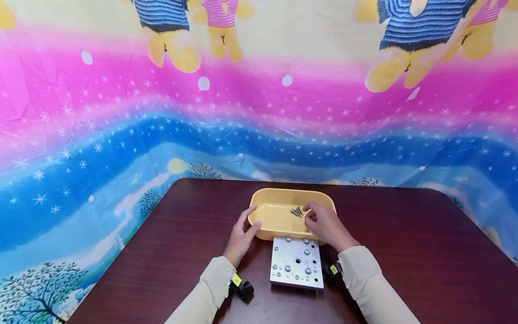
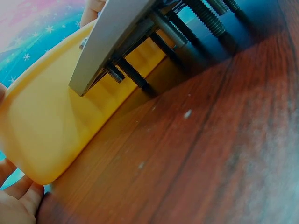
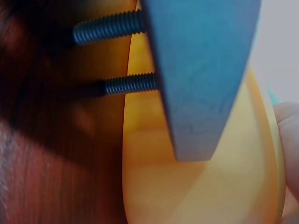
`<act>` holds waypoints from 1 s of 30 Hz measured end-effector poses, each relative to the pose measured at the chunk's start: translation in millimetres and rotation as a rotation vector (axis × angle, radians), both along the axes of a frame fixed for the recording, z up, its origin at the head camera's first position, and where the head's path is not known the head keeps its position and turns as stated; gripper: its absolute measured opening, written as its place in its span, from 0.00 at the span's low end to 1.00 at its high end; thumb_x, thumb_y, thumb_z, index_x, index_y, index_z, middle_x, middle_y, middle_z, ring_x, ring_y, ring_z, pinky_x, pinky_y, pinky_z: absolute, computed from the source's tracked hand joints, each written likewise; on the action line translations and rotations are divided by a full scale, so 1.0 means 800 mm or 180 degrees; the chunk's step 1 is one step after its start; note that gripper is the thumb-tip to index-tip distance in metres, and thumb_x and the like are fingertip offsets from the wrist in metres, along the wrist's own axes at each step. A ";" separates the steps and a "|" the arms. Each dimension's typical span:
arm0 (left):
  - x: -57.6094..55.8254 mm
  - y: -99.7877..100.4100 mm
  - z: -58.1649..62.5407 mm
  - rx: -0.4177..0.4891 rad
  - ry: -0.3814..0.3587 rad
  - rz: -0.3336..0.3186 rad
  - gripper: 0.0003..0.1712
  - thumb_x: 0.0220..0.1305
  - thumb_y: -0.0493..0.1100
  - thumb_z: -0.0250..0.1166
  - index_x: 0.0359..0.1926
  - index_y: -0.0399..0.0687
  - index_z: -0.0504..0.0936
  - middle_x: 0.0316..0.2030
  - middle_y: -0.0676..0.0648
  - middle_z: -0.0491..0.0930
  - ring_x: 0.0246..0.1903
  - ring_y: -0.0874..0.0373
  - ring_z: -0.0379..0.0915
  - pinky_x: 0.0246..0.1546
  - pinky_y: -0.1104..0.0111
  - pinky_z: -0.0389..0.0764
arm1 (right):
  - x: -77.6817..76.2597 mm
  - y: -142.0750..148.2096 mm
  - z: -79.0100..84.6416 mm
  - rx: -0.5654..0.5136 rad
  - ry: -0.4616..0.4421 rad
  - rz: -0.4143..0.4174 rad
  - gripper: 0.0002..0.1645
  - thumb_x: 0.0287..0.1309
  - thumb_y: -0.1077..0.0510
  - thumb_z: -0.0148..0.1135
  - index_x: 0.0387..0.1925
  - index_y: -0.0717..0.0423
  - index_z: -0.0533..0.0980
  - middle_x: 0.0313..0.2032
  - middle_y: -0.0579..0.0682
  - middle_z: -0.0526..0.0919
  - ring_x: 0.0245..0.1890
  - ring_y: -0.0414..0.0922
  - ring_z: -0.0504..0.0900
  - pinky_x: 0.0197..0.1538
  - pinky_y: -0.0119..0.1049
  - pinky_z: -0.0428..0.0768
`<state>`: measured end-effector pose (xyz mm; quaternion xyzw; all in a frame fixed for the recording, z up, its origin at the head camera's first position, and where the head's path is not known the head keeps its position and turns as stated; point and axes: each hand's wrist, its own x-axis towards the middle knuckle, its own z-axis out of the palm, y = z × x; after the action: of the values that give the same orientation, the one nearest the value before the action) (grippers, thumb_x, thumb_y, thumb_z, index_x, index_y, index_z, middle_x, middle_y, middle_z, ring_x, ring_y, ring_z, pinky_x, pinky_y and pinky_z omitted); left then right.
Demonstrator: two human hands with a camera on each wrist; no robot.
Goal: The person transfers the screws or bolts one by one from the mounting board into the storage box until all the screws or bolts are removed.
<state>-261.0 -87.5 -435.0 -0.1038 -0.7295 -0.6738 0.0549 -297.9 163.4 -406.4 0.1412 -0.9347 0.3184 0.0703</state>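
Observation:
A yellow tray (image 1: pixel 275 220) with rounded ends stands on the table. My left hand (image 1: pixel 240 238) holds its left end, thumb and fingers about the rim. Inside, right of the middle, lie several small metal screws (image 1: pixel 297 211). Over the tray's right part is my right hand (image 1: pixel 327 225), bent fingers close to the screws, thumb and index finger apart. Nothing shows between them. In front of the tray sits a silver metal plate (image 1: pixel 291 261) with several bolts and holes. Threaded bolt shanks (image 2: pixel 161 44) stick out beneath it, as the left wrist view shows.
The dark red-brown wooden table (image 1: pixel 182 252) carries the tray and plate. Behind and beside it hangs a printed cloth (image 1: pixel 259 112) with snowflakes and bears. A black wrist camera (image 1: pixel 244 290) is strapped to my left wrist, another camera (image 1: pixel 332 271) to my right.

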 end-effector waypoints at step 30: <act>0.004 0.000 0.000 -0.0044 -0.0039 0.0042 0.30 0.68 0.40 0.59 0.70 0.50 0.65 0.70 0.44 0.61 0.67 0.48 0.59 0.62 0.58 0.65 | 0.057 -0.006 0.055 0.0145 0.0100 0.1135 0.10 0.58 0.65 0.60 0.43 0.57 0.76 0.31 0.45 0.80 0.28 0.39 0.77 0.32 0.32 0.78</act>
<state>-257.7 -87.8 -435.4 -0.0953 -0.7352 -0.6690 0.0541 -252.6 158.3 -362.3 0.3111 -0.9007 0.3024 0.0241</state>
